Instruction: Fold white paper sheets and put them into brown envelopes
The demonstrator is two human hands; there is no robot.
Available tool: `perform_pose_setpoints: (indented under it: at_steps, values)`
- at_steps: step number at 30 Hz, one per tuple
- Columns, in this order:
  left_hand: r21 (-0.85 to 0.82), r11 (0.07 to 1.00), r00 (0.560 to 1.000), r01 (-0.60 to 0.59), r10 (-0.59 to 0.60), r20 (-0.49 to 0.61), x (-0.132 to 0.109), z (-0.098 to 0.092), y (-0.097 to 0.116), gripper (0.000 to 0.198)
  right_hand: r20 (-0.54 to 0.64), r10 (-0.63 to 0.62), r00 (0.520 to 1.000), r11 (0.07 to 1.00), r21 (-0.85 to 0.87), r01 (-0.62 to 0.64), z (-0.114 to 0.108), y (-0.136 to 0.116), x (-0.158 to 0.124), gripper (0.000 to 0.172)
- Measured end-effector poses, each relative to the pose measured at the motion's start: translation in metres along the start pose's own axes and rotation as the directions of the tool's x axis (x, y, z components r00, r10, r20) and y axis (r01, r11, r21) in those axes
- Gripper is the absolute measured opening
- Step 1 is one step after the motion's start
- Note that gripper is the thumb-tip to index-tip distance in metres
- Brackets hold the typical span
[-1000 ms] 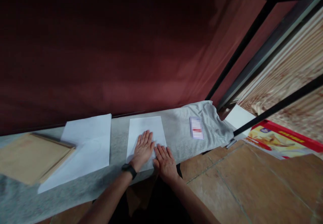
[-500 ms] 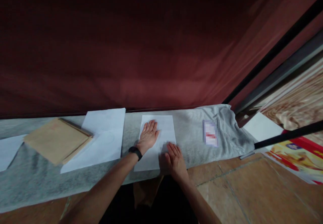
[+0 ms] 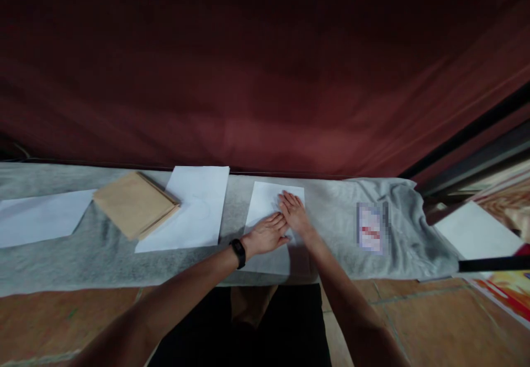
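Both hands lie flat on a white sheet of paper in front of me on the grey cloth. My left hand, with a black band on its wrist, has its fingers stretched out to the right. Its fingertips meet my right hand, which rests palm down higher on the sheet, fingers extended. Neither hand grips anything. Left of the sheet is a larger stack of white paper, partly covered by a stack of brown envelopes.
Another white sheet lies at the far left. To the right sits a blurred-out card. A dark red curtain hangs behind the cloth. Past its right end are a white sheet, a black bar and a colourful printed package.
My right hand has moved up the sheet, while my left hand has come down and turned sideways; they now touch. The view has shifted, so things at left appear further right.
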State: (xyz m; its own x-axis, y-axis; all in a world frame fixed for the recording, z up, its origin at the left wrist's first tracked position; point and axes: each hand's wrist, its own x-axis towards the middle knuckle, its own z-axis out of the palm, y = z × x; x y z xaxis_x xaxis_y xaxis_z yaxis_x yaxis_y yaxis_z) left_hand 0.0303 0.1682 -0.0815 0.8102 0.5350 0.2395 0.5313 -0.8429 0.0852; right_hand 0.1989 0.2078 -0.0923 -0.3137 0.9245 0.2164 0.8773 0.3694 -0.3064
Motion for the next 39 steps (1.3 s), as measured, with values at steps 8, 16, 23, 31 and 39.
perform_pose_setpoints:
  at_steps: [8, 16, 23, 31, 39]
  values:
    - [-0.021, 0.996, 0.994, -0.09, 0.091, 0.062, -0.012, -0.012, 0.009, 0.058, 0.032, 0.003, 0.999, 0.999, -0.041, -0.002, 0.0, 0.012, 0.006, 0.049]
    - [-0.072, 0.975, 0.972, -0.209, 0.216, 0.093, -0.037, -0.028, 0.03, 0.055, 0.0, 0.008, 1.0, 0.998, -0.062, -0.008, -0.003, 0.006, 0.003, 0.049]
    - [-0.116, 0.958, 0.959, -0.263, 0.272, 0.074, -0.057, -0.034, 0.043, 0.057, 0.024, -0.089, 0.996, 0.995, 0.052, 0.087, -0.002, -0.032, -0.048, 0.05]
    - [-0.117, 0.951, 0.95, -0.287, 0.298, 0.091, -0.079, -0.038, 0.049, 0.061, 0.072, -0.112, 0.991, 0.992, -0.058, 0.116, -0.013, -0.033, -0.106, 0.05]
    - [-0.122, 0.974, 0.973, -0.19, 0.204, 0.112, -0.106, -0.042, 0.05, 0.063, 0.034, -0.125, 0.992, 0.982, -0.137, 0.128, -0.022, -0.024, -0.152, 0.055]
